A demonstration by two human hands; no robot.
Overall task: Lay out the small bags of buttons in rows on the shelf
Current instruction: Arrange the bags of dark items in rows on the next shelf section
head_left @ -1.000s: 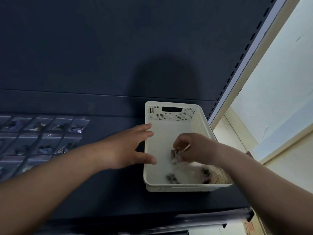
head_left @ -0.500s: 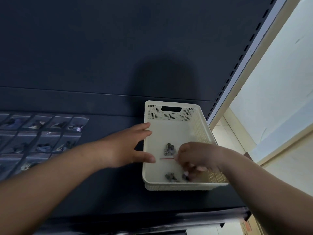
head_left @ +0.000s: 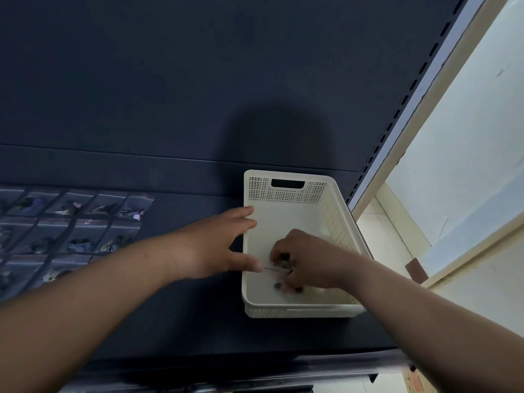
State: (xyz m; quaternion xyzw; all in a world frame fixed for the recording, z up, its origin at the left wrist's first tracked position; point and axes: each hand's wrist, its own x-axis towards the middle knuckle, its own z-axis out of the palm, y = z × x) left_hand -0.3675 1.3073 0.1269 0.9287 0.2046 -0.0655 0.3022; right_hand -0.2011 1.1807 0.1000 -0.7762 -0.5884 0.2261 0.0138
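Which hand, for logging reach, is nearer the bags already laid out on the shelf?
Left. Left hand sits right of the laid-out bags; right hand is farther right, inside the basket.

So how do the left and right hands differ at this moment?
The left hand lies with fingers straight on the basket's left rim; the right hand reaches inside it. The left holds nothing; the right's fingers curl round a bag of buttons. Both are at the basket.

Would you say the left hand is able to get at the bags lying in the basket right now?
Probably not easily: the left hand rests on the rim of the basket, but the right hand covers the bags, its fingers pinching one.
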